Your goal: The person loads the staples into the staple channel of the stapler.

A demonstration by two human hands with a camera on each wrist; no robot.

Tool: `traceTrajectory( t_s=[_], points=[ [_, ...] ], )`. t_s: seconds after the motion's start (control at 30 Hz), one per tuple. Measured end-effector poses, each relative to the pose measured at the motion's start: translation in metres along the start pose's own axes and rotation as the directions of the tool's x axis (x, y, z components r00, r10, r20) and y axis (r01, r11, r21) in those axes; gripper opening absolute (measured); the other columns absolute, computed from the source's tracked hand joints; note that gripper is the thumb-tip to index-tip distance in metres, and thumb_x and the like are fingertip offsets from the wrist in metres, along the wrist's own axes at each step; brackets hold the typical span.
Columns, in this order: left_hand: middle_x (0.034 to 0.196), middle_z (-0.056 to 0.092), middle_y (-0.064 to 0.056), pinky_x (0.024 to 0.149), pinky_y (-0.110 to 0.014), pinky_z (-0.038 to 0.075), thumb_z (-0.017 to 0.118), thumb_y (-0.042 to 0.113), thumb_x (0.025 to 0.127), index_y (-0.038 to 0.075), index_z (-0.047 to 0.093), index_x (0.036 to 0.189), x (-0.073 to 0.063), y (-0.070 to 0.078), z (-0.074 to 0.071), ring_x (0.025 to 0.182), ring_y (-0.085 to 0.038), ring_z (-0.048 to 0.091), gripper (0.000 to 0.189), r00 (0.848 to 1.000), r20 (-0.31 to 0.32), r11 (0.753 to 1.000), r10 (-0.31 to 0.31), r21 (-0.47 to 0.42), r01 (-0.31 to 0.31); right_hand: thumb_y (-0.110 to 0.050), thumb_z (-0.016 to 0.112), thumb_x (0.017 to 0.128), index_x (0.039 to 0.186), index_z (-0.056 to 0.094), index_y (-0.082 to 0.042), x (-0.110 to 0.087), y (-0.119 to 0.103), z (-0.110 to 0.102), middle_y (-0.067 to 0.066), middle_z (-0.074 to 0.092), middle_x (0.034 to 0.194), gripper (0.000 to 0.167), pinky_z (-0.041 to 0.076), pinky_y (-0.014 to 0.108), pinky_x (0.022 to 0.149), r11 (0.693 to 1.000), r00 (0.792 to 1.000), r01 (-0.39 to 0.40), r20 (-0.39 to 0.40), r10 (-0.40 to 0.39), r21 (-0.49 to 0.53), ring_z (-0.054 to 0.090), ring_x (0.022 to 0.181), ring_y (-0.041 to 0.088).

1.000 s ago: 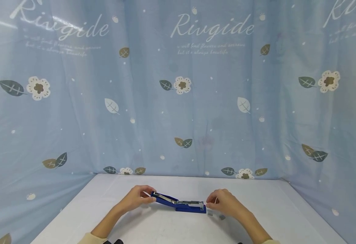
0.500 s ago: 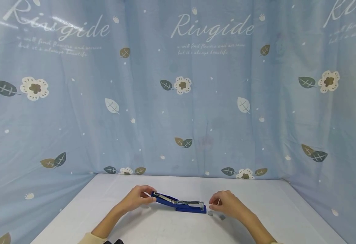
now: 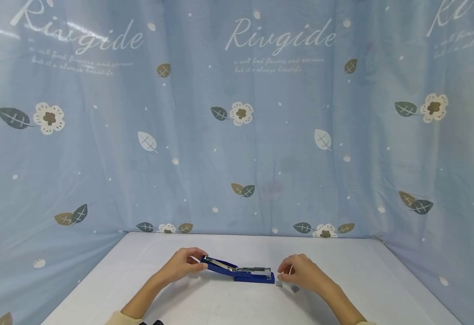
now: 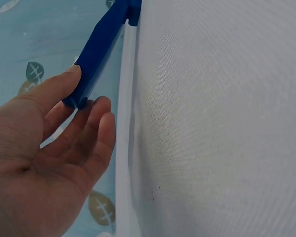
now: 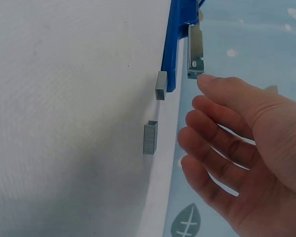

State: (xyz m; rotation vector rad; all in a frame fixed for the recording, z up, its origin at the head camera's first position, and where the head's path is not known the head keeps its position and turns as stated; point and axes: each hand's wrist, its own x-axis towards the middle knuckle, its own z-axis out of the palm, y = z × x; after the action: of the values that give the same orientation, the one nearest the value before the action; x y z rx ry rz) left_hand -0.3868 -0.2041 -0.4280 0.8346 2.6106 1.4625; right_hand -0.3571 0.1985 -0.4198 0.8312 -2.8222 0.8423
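A blue stapler lies opened out on the white table, its top cover swung back to the left and raised. The left hand pinches the free end of that cover, thumb on one side and fingers on the other. At the other end, the right hand hovers by the metal magazine, its fingers loosely curved and nothing visible in them. In the right wrist view the thumb tip is very close to the magazine's end; contact is unclear. Two short staple strips, one near the base and one farther off, rest below that hand.
The white tabletop spreads around the stapler. Blue patterned curtains stand behind it and along both sides. A small dark object shows at the bottom edge near the left sleeve.
The right hand has drawn slightly to the right, away from the magazine's end. The left hand and the stapler stay where they were.
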Motion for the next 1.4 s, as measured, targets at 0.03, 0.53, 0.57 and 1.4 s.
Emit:
traceTrajectory(
  t_s=[0.03,0.53,0.57,1.4],
  points=[
    [0.104,0.068,-0.015,0.068,-0.022,0.056,0.071,0.019,0.09,0.001,0.064,0.119,-0.0001,0.0004,-0.0002,0.083,-0.016,0.066,0.035,1.0,-0.001,1.0,-0.001,0.002,0.001,-0.023,0.074,0.087,0.091,0.075,-0.011,-0.0001,-0.0006,-0.0001,-0.009,0.064,0.074,0.012,0.045,0.02,0.057,1.0,1.0,-0.002,0.002,0.002,0.003,0.052,0.064,0.001],
    [0.104,0.068,-0.014,0.068,-0.024,0.057,0.072,0.019,0.089,0.002,0.065,0.12,0.0014,-0.0046,-0.0011,0.082,-0.015,0.066,0.035,1.0,-0.001,0.999,-0.003,-0.033,0.003,-0.02,0.077,0.083,0.091,0.074,-0.007,-0.0033,-0.0043,0.0004,-0.006,0.068,0.076,0.016,0.047,0.02,0.059,0.999,0.998,-0.043,0.051,0.043,0.015,0.056,0.066,0.005],
    [0.104,0.068,-0.014,0.068,-0.023,0.057,0.072,0.019,0.089,0.002,0.065,0.119,0.0014,-0.0046,-0.0011,0.081,-0.015,0.066,0.035,1.0,-0.002,0.999,-0.003,-0.032,0.003,-0.021,0.078,0.082,0.091,0.074,-0.008,-0.0034,-0.0041,0.0007,-0.006,0.068,0.076,0.016,0.047,0.02,0.059,0.999,0.997,-0.046,0.055,0.045,0.017,0.056,0.066,0.005],
    [0.102,0.069,-0.013,0.066,-0.021,0.054,0.071,0.02,0.09,0.003,0.065,0.119,0.0005,-0.0041,0.0009,0.079,-0.012,0.065,0.034,1.0,-0.015,1.0,0.01,0.03,-0.009,-0.016,0.081,0.079,0.086,0.075,-0.011,-0.006,-0.003,0.0059,-0.006,0.066,0.076,0.01,0.048,0.021,0.058,0.995,0.992,-0.096,0.082,0.095,0.011,0.056,0.066,0.008]
  ],
)
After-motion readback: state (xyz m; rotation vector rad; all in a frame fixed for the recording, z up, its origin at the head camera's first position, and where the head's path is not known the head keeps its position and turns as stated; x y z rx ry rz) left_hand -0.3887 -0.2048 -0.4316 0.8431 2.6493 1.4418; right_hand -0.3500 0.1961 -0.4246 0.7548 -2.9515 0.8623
